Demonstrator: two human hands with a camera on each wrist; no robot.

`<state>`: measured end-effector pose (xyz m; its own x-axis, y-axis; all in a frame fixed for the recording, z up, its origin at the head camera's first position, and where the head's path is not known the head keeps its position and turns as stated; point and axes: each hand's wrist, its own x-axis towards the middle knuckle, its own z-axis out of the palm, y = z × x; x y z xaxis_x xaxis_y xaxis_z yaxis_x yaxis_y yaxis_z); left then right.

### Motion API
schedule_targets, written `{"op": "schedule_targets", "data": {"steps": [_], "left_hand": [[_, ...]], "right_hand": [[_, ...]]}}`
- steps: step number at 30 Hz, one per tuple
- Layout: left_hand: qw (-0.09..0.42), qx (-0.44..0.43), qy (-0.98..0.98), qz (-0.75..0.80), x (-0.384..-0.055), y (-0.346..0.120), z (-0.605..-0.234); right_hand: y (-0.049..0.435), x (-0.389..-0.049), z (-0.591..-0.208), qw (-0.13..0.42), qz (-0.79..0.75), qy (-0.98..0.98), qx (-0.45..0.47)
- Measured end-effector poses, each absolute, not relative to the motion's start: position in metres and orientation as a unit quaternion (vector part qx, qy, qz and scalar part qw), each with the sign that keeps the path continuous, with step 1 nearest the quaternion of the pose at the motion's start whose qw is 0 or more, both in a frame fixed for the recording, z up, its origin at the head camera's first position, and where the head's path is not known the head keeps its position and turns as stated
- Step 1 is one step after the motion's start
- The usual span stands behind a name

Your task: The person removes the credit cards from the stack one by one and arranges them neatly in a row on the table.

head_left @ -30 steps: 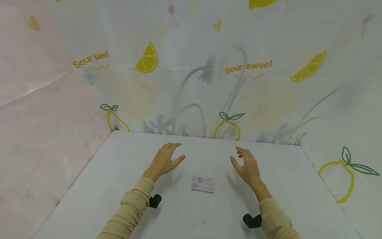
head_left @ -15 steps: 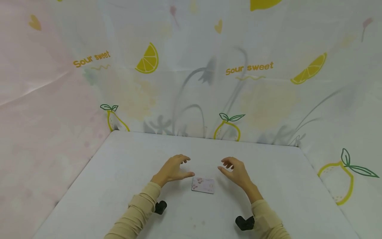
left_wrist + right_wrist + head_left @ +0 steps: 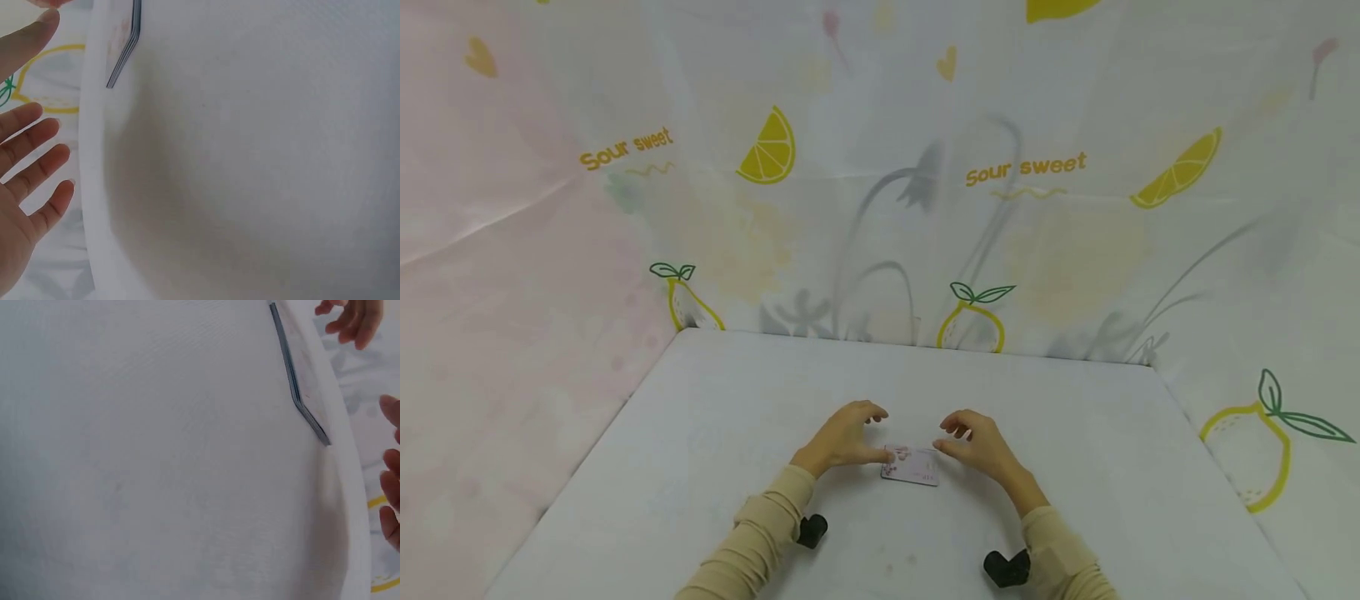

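Observation:
A thin stack of pale pink cards with a reddish flower print lies flat on the white table. In the wrist views its dark layered edge shows, with the printed top of the cards seen at a low slant. My left hand is at the stack's left, fingers loosely bent and apart; its thumb overlaps the card's upper left corner in the head view. On the other side my right hand is held in a like curve, thumb tip close to the upper right corner. Neither hand grips anything.
The white table runs back to a white cloth wall printed with lemons and lettering. A pinkish cloth wall stands at the left. Black wrist-worn pieces stick out beneath both beige sleeves.
Both hands have come down and inward from the far part of the table to either side of the cards. The card stack has stayed in place.

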<state>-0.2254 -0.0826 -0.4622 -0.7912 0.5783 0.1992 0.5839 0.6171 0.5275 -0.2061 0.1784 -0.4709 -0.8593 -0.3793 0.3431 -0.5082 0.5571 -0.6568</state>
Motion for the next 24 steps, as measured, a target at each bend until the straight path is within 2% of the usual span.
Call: {"op": "schedule_targets", "data": {"steps": [10,24], "left_hand": [[-0.027,-0.316,-0.911,-0.265,-0.221,-0.077,-0.478],[-0.02,-0.316,-0.918,-0.237,-0.218,-0.072,-0.482]], "right_hand": [[0.171,-0.202,-0.482,-0.024,0.331,-0.911,0.244],[0.166,-0.197,-0.481,-0.046,0.325,-0.918,0.221]]}}
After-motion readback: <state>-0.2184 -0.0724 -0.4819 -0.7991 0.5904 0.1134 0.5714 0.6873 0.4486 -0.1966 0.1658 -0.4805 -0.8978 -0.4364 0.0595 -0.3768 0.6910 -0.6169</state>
